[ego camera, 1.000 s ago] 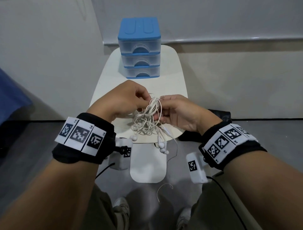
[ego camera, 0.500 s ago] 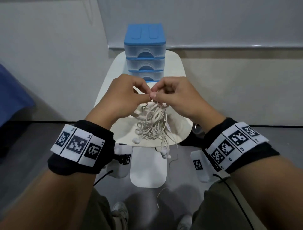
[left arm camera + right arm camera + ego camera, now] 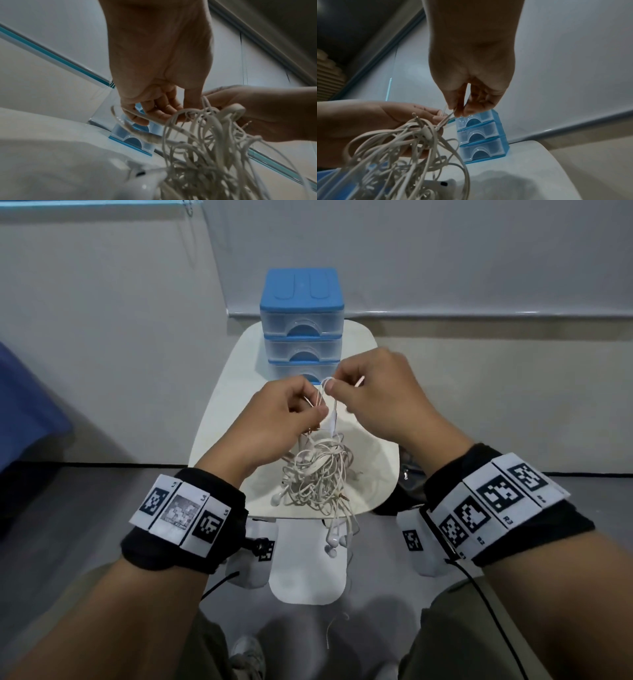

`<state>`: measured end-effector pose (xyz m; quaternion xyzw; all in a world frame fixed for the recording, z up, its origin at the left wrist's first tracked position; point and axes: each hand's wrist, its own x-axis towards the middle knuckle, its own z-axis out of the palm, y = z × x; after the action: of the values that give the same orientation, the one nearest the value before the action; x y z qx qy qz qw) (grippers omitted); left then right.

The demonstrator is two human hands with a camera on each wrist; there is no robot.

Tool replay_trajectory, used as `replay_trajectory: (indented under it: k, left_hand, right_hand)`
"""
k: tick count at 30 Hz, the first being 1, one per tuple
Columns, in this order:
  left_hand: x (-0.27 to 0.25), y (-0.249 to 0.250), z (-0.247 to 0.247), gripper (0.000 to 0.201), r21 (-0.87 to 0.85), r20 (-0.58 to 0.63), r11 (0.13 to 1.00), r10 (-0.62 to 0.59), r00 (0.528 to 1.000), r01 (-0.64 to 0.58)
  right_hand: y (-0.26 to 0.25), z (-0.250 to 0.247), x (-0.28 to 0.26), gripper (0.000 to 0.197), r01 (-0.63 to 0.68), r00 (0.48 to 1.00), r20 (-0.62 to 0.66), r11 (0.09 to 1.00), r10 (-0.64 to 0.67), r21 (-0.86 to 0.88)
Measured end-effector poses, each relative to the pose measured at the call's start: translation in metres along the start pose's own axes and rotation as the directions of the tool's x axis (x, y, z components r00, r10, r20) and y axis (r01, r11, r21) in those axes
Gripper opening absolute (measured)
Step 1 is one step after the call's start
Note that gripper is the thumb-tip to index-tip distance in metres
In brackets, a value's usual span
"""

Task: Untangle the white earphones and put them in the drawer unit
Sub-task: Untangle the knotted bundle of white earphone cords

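A tangled bundle of white earphones (image 3: 317,477) (image 3: 205,148) (image 3: 399,148) hangs in the air above the small white table (image 3: 226,405). My left hand (image 3: 291,412) (image 3: 163,111) grips the top of the bundle. Just to its right, my right hand (image 3: 346,386) (image 3: 458,108) pinches a single loop of cord and holds it above the tangle. Earbuds (image 3: 334,541) dangle below the table's near edge. The blue drawer unit (image 3: 301,320) (image 3: 481,136) stands behind the hands with three clear drawers, all closed.
The table stands against a pale wall (image 3: 102,337). A white chair back panel (image 3: 308,563) sits below its near edge, over a dark floor (image 3: 68,508). A dark bag (image 3: 407,474) lies to the right of the table. My knees show at the bottom.
Both hands rose with the bundle. The right hand has drawn one loop up and away from the left hand, so the tangle hangs lower beneath them.
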<state>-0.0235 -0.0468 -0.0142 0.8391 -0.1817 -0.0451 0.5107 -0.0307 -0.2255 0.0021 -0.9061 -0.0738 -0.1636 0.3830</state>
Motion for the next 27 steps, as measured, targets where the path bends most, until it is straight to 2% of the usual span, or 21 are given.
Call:
replay_trajectory:
  k: [1, 4, 6, 10, 12, 14, 16, 18, 21, 23, 24, 25, 27]
  left_hand:
    - [0.000, -0.001, 0.000, 0.013, -0.009, 0.022, 1.000, 0.007, 1.000, -0.007]
    - [0.000, 0.002, 0.000, 0.027, -0.041, 0.077, 0.998, 0.040, 0.996, -0.037]
    - [0.000, 0.004, 0.001, 0.021, -0.020, 0.109, 0.999, 0.042, 0.993, -0.040]
    - [0.001, 0.004, 0.000, 0.017, -0.012, 0.113, 1.000, -0.001, 0.994, 0.003]
    - [0.002, 0.003, -0.003, 0.019, -0.006, 0.109, 1.000, -0.010, 0.994, 0.011]
    - [0.001, 0.001, -0.007, 0.020, 0.025, 0.118, 0.999, -0.026, 0.993, 0.023]
    - [0.002, -0.002, -0.011, 0.020, 0.065, 0.136, 0.997, -0.049, 0.989, 0.041]
    - [0.005, -0.004, -0.016, 0.022, 0.142, 0.141, 0.988, -0.088, 0.986, 0.068]
    - [0.013, -0.008, -0.026, 0.027, 0.247, 0.130, 0.963, -0.140, 0.982, 0.105]
    - [0.017, -0.009, -0.032, 0.030, 0.352, 0.110, 0.931, -0.147, 0.983, 0.099]
    - [0.019, -0.009, -0.034, 0.028, 0.399, 0.095, 0.912, -0.145, 0.985, 0.096]
    - [0.019, -0.010, -0.036, 0.026, 0.428, 0.083, 0.898, -0.149, 0.985, 0.099]
    - [0.020, -0.010, -0.038, 0.023, 0.454, 0.061, 0.882, -0.168, 0.984, 0.122]
  right_hand:
    - [-0.002, 0.001, 0.002, 0.027, 0.027, 0.999, -0.040, 0.998, -0.029, -0.049]
    - [-0.013, 0.004, 0.007, 0.035, 0.060, 0.994, -0.084, 0.998, -0.062, -0.035]
    - [-0.020, 0.006, 0.011, 0.036, 0.078, 0.992, -0.092, 0.997, -0.081, -0.029]
    - [-0.037, 0.005, 0.017, 0.024, 0.107, 0.978, -0.186, 0.992, -0.093, 0.066]
    - [-0.042, 0.002, 0.014, 0.012, 0.186, 0.956, -0.239, 0.982, -0.171, 0.043]
    - [-0.043, -0.002, 0.012, 0.028, 0.233, 0.957, -0.147, 0.963, -0.252, -0.131]
    - [-0.038, -0.006, 0.013, 0.051, 0.248, 0.967, 0.018, 0.926, -0.253, -0.285]
    - [-0.032, -0.011, 0.015, 0.068, 0.270, 0.963, 0.127, 0.871, -0.238, -0.411]
    - [-0.019, -0.017, 0.021, 0.080, 0.335, 0.931, 0.336, 0.693, -0.140, -0.638]
    - [-0.007, -0.017, 0.020, 0.080, 0.361, 0.896, 0.442, 0.648, -0.042, -0.671]
    - [-0.003, -0.018, 0.021, 0.075, 0.356, 0.891, 0.455, 0.647, -0.016, -0.675]
    - [-0.001, -0.021, 0.023, 0.065, 0.341, 0.891, 0.453, 0.661, -0.001, -0.668]
    - [-0.006, -0.031, 0.029, 0.037, 0.319, 0.893, 0.450, 0.747, -0.029, -0.584]
